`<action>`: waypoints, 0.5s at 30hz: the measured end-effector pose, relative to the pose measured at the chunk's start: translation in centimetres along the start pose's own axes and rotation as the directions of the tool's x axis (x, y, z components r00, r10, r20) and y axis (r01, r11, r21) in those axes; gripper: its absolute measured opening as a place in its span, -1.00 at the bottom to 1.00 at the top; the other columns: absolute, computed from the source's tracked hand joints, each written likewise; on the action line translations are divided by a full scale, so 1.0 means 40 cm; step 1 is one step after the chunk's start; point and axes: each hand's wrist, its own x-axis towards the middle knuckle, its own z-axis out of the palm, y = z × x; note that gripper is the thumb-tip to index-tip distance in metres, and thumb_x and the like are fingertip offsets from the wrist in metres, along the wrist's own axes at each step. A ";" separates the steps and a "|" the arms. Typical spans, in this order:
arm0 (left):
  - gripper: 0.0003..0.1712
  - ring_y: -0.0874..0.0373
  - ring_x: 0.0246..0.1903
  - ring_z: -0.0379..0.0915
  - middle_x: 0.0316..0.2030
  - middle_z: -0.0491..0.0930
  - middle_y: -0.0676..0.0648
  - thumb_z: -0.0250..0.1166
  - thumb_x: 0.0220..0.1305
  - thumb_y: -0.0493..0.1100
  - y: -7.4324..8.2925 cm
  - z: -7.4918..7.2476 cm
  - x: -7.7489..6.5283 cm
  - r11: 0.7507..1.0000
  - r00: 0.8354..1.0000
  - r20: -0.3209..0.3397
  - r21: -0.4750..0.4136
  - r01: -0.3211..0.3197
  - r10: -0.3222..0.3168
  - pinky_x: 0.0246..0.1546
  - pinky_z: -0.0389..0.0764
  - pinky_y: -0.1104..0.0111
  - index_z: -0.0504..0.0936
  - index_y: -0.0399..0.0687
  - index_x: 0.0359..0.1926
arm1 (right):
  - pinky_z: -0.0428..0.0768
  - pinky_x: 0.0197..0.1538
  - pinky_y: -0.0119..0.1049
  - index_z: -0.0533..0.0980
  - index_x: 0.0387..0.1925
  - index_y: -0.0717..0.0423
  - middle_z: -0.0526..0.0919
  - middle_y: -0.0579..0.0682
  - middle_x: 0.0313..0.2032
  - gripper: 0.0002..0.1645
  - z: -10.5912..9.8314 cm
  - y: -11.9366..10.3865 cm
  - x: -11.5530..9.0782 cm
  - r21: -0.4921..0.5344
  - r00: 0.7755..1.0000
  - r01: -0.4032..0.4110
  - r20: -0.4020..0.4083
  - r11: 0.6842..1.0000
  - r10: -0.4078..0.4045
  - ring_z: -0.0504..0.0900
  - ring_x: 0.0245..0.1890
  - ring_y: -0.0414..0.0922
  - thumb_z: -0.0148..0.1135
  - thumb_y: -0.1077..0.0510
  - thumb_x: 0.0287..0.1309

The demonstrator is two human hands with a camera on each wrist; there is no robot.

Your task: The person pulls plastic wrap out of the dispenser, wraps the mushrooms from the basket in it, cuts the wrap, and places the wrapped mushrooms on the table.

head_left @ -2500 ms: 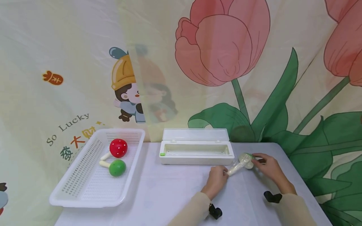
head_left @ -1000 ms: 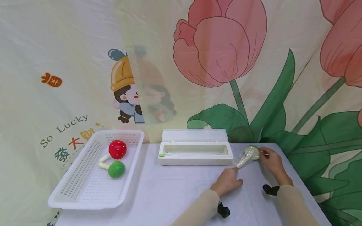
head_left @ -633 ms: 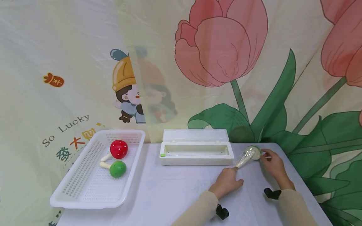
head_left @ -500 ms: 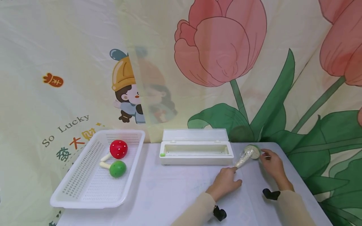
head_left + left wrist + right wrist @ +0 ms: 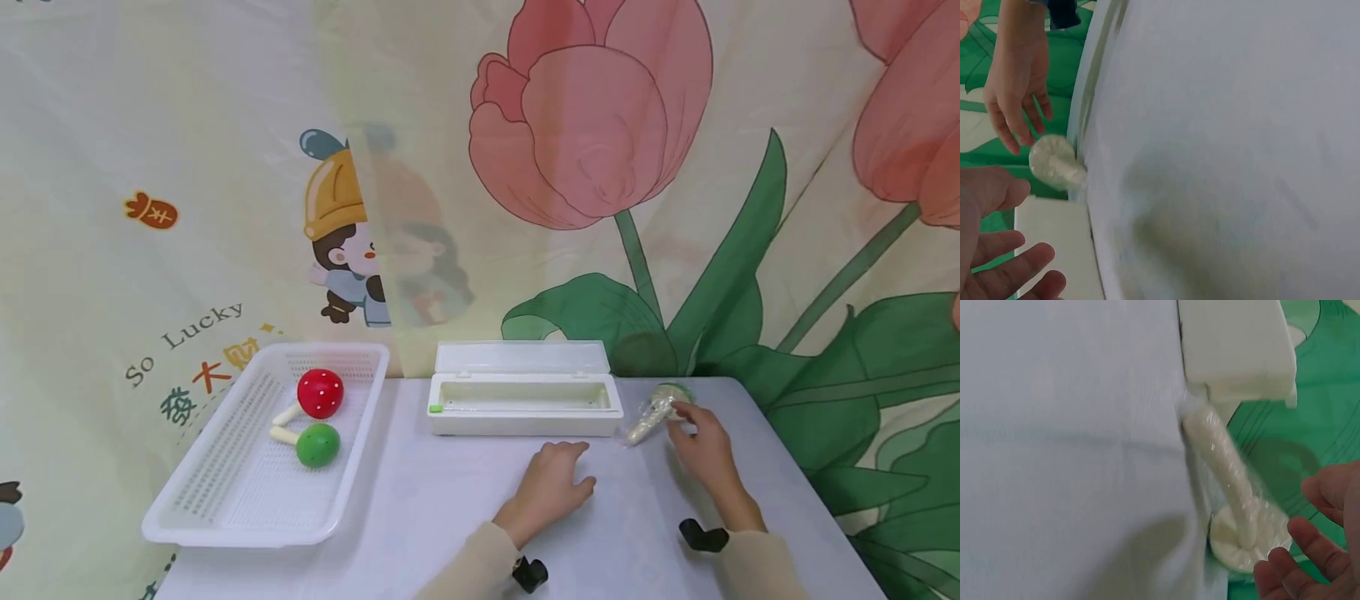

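A toy mushroom (image 5: 651, 413) with a cream stem, pale cap underside and green-edged cap lies at the right back of the table, wrapped in clear plastic film. Its stem points toward the front left in the head view. My right hand (image 5: 703, 446) is at the cap, thumb and fingers apart; in the right wrist view the fingertips (image 5: 1280, 557) come right up to the cap's edge. My left hand (image 5: 546, 485) is spread over the table to the left of the mushroom, with nothing in its fingers.
A long white box (image 5: 525, 423) with its lid raised stands at the back middle, left of the wrapped mushroom. At the left, a white perforated basket (image 5: 243, 537) holds a red white-dotted toy mushroom (image 5: 321, 393) and a green one (image 5: 318, 445). A printed curtain hangs behind.
My left hand has let go of the stem's end and drawn back to the left. My right hand's fingers have shifted left over the cap; the wrapped mushroom has hardly moved in the last half second.
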 end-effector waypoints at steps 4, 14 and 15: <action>-0.48 0.00 0.08 0.63 0.12 0.71 -0.11 0.40 0.29 -0.04 -0.035 -0.045 -0.018 1.000 1.000 -0.027 0.030 -0.005 0.006 0.10 0.64 0.20 0.64 -0.14 0.22 | 0.62 -0.10 -0.07 0.53 0.18 0.35 0.61 0.36 0.06 -0.58 0.020 -0.038 -0.003 0.003 0.996 0.085 -0.003 0.996 -0.085 0.57 0.06 0.26 0.25 0.28 0.33; -0.49 -0.05 0.05 0.63 0.08 0.70 -0.14 0.41 0.29 -0.05 -0.135 -0.166 -0.046 0.992 0.993 -0.114 0.122 0.031 -0.017 0.07 0.65 0.12 0.64 -0.14 0.21 | 0.64 -0.02 0.20 0.54 0.17 0.36 0.63 0.34 0.06 -0.57 0.056 -0.157 0.010 0.012 0.975 0.212 0.062 0.977 -0.212 0.59 0.09 0.24 0.31 0.31 0.30; -0.49 -0.06 0.04 0.62 0.08 0.70 -0.14 0.41 0.29 -0.05 -0.147 -0.179 -0.047 0.991 0.992 -0.124 0.129 0.036 -0.019 0.07 0.64 0.12 0.64 -0.13 0.21 | 0.64 -0.02 0.19 0.54 0.17 0.36 0.64 0.33 0.05 -0.57 0.059 -0.169 0.012 0.009 0.972 0.223 0.072 0.975 -0.223 0.60 0.08 0.23 0.32 0.31 0.30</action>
